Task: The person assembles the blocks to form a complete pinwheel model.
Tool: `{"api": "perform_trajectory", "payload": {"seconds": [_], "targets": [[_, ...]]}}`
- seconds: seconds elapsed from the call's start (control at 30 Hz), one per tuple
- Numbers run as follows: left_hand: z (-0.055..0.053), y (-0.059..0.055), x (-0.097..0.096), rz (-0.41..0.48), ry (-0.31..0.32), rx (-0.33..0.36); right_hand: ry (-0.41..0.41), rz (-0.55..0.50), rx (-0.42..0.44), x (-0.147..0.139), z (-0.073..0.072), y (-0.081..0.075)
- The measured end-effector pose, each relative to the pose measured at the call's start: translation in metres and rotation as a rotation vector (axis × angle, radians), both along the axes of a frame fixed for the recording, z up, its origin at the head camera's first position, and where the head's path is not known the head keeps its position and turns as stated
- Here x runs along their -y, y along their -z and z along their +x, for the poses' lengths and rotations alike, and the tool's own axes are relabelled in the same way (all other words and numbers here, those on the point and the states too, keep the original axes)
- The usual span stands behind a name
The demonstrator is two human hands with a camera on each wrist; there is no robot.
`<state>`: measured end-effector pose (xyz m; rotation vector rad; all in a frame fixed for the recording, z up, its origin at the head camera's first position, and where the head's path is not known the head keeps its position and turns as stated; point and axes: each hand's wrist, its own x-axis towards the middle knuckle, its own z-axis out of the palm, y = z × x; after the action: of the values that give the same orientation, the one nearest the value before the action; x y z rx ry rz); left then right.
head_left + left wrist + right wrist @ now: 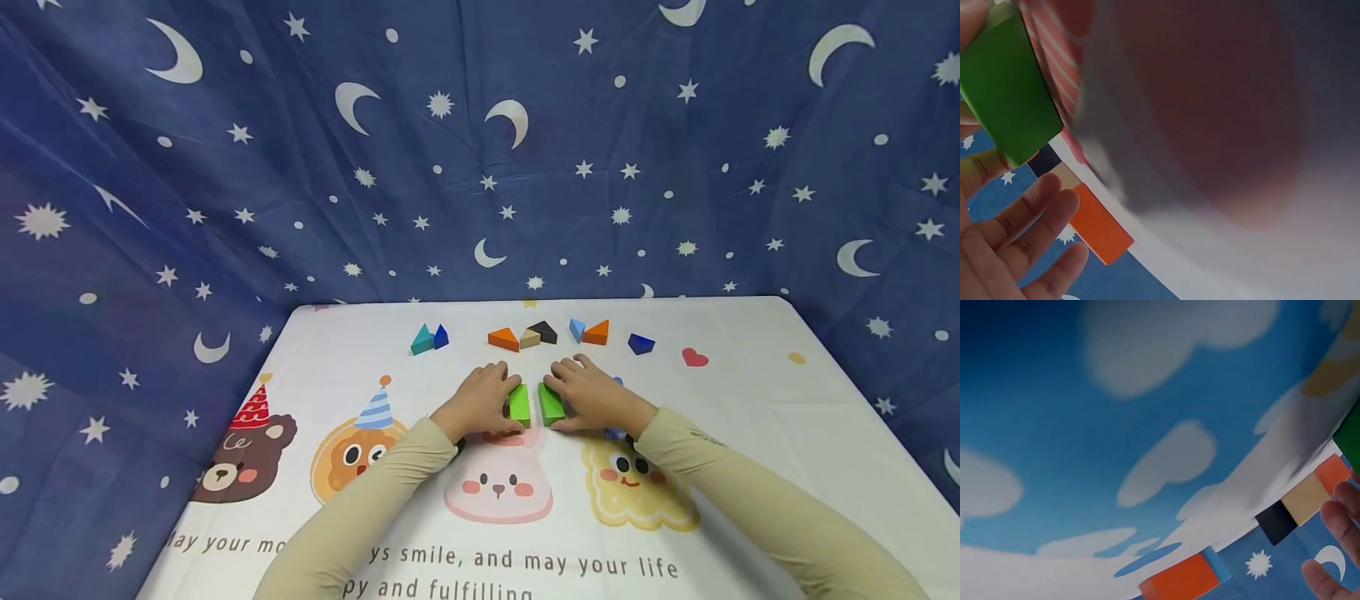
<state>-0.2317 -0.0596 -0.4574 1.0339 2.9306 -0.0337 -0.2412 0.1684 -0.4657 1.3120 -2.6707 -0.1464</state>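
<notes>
Block (519, 406) bright green, smooth, angular, pinched by left hand (482, 402); right hand (596, 397) pinches 2nd green block (551, 405).

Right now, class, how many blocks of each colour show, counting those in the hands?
Green blocks: 2
Orange blocks: 2
Dark blue blocks: 2
Light blue block: 1
Teal block: 1
Tan block: 1
Black block: 1
Total: 10

- Head view: bright, even; surface (757, 408) crisp, shadows soft.
- Left wrist: dim, centre heavily blurred, upper right darkest.
- Right wrist: dark upper left, foreground soft.
</notes>
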Motion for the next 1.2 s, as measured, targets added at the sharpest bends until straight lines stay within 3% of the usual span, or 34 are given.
{"api": "perform_trajectory", "payload": {"seconds": [0.53,0.93,1.2], "targets": [[0.000,0.003,-0.007,0.059,-0.046,0.038,0.033,0.021,-0.017,0.003,-0.003,0.003],[0.027,0.006,-0.007,0.043,-0.023,0.046,0.005,0.001,-0.087,0.003,-0.006,0.005],[0.035,0.004,-0.009,0.055,-0.025,0.074,0.041,-0.006,-0.094,0.003,-0.015,0.004]]}}
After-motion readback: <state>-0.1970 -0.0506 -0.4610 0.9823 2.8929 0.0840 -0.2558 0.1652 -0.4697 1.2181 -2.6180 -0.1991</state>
